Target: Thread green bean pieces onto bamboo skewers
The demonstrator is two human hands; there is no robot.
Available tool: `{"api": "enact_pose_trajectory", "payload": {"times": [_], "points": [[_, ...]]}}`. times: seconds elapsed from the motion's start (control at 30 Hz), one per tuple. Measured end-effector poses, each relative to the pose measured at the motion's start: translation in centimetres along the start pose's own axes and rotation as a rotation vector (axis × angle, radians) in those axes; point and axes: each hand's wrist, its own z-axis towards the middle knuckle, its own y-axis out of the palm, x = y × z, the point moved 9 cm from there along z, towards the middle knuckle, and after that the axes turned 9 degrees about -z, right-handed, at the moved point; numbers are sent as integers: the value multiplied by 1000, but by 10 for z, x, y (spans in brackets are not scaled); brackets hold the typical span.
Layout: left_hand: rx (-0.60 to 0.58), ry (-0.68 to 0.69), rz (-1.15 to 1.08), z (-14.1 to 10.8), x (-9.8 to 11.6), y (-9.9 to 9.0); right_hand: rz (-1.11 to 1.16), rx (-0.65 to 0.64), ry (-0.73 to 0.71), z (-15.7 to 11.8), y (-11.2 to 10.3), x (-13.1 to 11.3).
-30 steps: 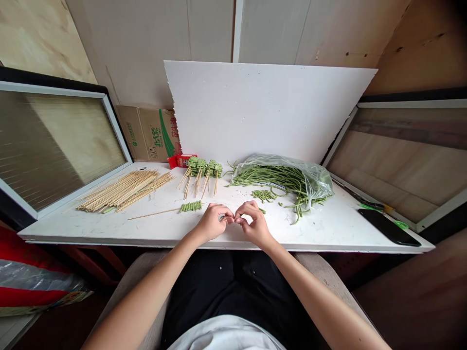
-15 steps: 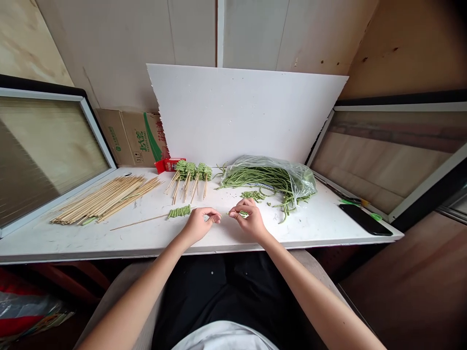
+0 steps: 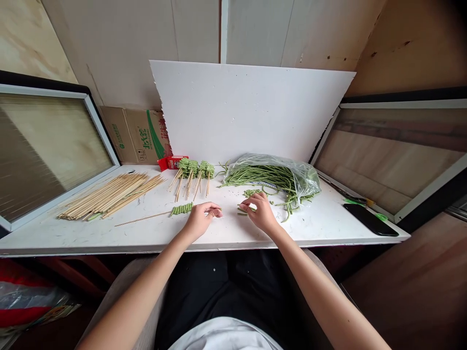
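Note:
My left hand (image 3: 201, 218) is closed in a pinch over the white table; what it holds is too small to make out. Just left of it lies a wooden skewer (image 3: 142, 219) with folded green bean (image 3: 181, 208) threaded on its right end. My right hand (image 3: 260, 212) has its fingers pressed together around a short piece of green bean. Behind that hand is a small pile of cut bean bits (image 3: 251, 193). Long green beans (image 3: 260, 176) lie in an open clear plastic bag (image 3: 308, 178) at the back right.
Bare skewers (image 3: 105, 194) are heaped on the table (image 3: 219, 240) at left. Finished bean skewers (image 3: 197, 170) lie beside a red box (image 3: 173, 163). A black phone (image 3: 370, 219) is at right. A white board (image 3: 251, 112) and a cardboard box (image 3: 131, 136) stand behind.
My right hand has moved right, away from my left hand, widening the gap between them. The view has shifted slightly.

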Motion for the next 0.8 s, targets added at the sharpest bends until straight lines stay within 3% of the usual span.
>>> {"api": "enact_pose_trajectory", "payload": {"times": [0.13,0.27,0.4,0.6,0.8], "points": [[-27,-20,-81,-2,-5,6,-106,15,-16,-5,4,15],[-23,-20,-99,-2,-5,6,-123,-12,-20,-6,5,7],[19,21,-34,-1,3,3,12,-115,-4,-1,5,-19],[14,20,12,-2,12,6,204,-143,-225,-1,-5,-78],[-33,-15,-106,-4,7,13,152,-118,-311,-6,1,-88]]}}
